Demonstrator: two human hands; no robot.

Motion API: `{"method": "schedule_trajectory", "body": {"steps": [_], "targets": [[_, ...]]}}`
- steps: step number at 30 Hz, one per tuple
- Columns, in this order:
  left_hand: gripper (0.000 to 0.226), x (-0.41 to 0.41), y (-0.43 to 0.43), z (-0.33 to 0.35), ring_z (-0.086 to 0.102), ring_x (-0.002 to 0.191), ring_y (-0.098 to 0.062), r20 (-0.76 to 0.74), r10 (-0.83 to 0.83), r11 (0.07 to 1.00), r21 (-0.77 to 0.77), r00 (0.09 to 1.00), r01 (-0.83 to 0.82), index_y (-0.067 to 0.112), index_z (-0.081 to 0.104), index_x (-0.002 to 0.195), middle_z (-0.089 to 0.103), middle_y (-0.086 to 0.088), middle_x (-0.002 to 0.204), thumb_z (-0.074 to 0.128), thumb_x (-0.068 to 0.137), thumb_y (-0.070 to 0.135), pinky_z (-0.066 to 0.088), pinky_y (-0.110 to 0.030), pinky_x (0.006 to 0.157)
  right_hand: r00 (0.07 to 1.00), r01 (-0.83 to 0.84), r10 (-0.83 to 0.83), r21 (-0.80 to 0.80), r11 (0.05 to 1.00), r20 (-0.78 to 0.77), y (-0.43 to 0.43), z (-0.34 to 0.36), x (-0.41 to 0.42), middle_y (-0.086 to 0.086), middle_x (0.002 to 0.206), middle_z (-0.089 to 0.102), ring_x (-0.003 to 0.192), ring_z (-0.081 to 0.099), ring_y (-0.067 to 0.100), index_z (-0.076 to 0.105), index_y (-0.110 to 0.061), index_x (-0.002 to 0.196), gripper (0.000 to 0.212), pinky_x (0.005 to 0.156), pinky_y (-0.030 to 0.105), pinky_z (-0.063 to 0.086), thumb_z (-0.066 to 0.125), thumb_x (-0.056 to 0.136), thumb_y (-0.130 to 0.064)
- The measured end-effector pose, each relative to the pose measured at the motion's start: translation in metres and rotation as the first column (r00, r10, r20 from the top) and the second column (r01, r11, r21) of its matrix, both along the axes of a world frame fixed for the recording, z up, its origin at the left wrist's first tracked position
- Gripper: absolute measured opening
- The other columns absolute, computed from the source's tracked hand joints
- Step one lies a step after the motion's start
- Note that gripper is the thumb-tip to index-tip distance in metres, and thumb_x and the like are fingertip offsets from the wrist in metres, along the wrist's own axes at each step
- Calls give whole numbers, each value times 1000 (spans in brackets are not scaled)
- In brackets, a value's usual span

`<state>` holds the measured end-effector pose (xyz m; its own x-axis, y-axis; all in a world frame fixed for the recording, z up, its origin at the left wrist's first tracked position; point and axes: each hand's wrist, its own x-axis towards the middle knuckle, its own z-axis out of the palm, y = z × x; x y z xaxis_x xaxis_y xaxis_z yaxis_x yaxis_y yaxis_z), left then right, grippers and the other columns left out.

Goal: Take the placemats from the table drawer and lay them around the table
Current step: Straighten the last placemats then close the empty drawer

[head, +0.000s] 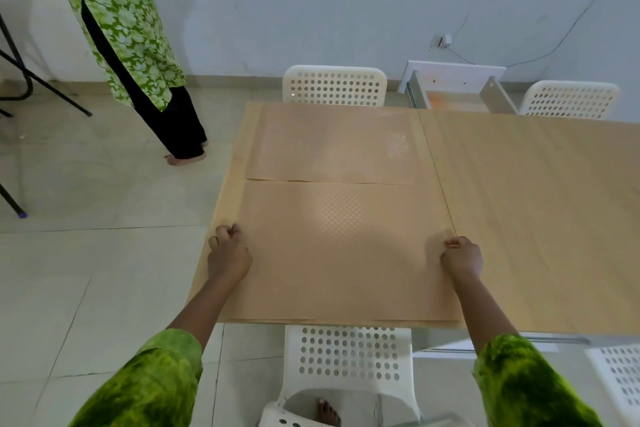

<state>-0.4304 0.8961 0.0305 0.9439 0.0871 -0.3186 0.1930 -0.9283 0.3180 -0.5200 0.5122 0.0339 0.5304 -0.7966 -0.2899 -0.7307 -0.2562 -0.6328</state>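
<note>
A tan placemat (343, 253) lies flat on the near left part of the wooden table (536, 218). My left hand (228, 251) is closed on the mat's left edge. My right hand (462, 256) pinches its right edge. A second tan placemat (332, 146) lies flat just beyond it, at the far left of the table. At the table's far side an open drawer (457, 94) sticks out, white-fronted, with something orange-tan inside.
White perforated chairs stand at the far side (334, 85), far right (569, 99), near side (349, 357) and near right (620, 381). A person in a green tunic (121, 28) stands on the tiled floor to the left. A black folding frame (20, 73) is at far left.
</note>
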Motion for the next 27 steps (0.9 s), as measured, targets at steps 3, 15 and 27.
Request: {"method": "schedule_trajectory", "body": {"steps": [3, 15, 27], "targets": [[49, 1, 2, -2, 35, 122, -34, 19, -38, 999, 18, 999, 37, 8, 24, 141, 23, -13, 141, 38, 95, 16, 40, -45, 98, 1000, -1, 1, -5, 1000, -3, -1, -2, 1, 19, 115, 61, 95, 58, 34, 63, -5, 111, 35, 71, 29, 42, 46, 82, 5], [47, 4, 7, -6, 30, 122, -34, 10, -101, 992, 70, 995, 100, 6, 30, 137, 24, -14, 140, 42, 93, 17, 40, -44, 96, 1000, -2, 1, -39, 999, -17, -1, -5, 3, 19, 118, 58, 102, 59, 35, 64, -7, 109, 33, 81, 34, 48, 48, 82, 3], [44, 9, 7, -6, 29, 122, -36, 17, -118, 991, 72, 993, 117, 6, 34, 135, 24, -15, 139, 41, 93, 15, 39, -45, 96, 1000, 6, -7, -23, 1000, -23, 2, -5, -1, 20, 119, 56, 107, 56, 35, 63, -7, 110, 34, 88, 37, 48, 45, 83, 3]]}}
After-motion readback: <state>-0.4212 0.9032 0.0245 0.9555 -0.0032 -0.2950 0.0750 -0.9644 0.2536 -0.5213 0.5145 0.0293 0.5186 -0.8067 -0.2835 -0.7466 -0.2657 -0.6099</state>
